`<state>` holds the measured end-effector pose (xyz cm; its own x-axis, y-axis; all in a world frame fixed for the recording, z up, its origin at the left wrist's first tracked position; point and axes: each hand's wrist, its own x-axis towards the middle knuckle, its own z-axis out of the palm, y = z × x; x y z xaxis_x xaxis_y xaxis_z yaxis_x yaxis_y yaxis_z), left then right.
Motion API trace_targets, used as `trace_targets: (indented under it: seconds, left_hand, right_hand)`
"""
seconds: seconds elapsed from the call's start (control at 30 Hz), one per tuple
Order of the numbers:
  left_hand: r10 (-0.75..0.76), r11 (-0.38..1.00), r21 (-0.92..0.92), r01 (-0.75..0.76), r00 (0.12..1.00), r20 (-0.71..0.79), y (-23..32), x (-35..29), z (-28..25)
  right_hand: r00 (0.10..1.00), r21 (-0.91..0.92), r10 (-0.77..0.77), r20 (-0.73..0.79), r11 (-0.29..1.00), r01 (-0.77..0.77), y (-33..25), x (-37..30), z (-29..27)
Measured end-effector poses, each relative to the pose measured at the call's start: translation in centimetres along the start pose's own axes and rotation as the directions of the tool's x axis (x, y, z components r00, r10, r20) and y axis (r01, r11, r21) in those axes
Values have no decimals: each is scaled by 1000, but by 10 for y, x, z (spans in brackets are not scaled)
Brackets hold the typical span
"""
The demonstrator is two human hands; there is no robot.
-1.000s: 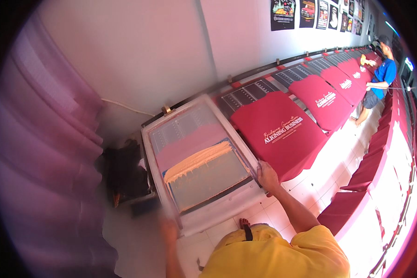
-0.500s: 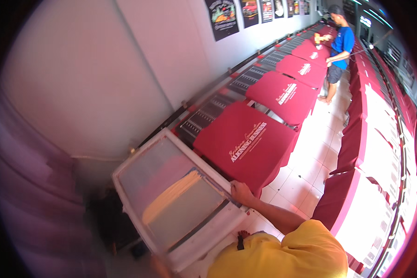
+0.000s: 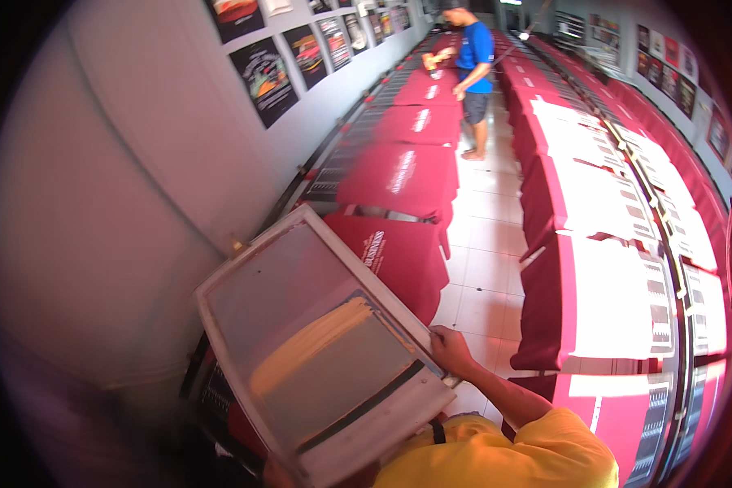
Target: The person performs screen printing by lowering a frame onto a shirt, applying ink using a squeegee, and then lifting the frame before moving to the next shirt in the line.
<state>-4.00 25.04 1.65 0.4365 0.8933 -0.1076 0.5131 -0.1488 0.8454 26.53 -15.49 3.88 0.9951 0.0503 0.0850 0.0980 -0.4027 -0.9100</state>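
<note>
A screen-printing frame, pale-edged with grey mesh, is tilted in front of me. An orange-yellow streak of ink crosses its mesh. My right hand is closed round the frame's right edge, near the lower corner. By the lower-left corner, at the picture's bottom, my left hand shows only as a dim patch; its fingers are hidden. Just beyond the frame, partly covered by it, lies a dark red shirt with a pale print, first in a row of similar shirts on a long table.
Farther up the aisle, a person in a blue top holds a yellow tool over the row. Another long table with red cloth pieces runs along the right, in bright sunlight. Posters hang on the left wall. Floor tiles line the aisle.
My view has swung to the right, so the shirts and the person sit farther left. The frame has moved along with my hands and now overlaps the nearest shirt. My right hand keeps its grip.
</note>
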Motion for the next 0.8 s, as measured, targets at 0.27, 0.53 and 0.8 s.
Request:
trace_targets:
  seconds: [0.27, 0.53, 0.8]
  left_hand:
    - [280, 960, -104, -260, 871, 405, 146, 23, 93]
    - [399, 876, -142, -460, 528, 750, 221, -25, 239]
    - [450, 709, -282, -646, 108, 886, 299, -155, 329]
  right_hand:
    - [860, 34, 223, -458, 972, -234, 42, -102, -81]
    - [510, 218, 424, -748, 884, -414, 26, -198, -168]
    - [60, 271, 354, -933, 803, -530, 76, -305, -187]
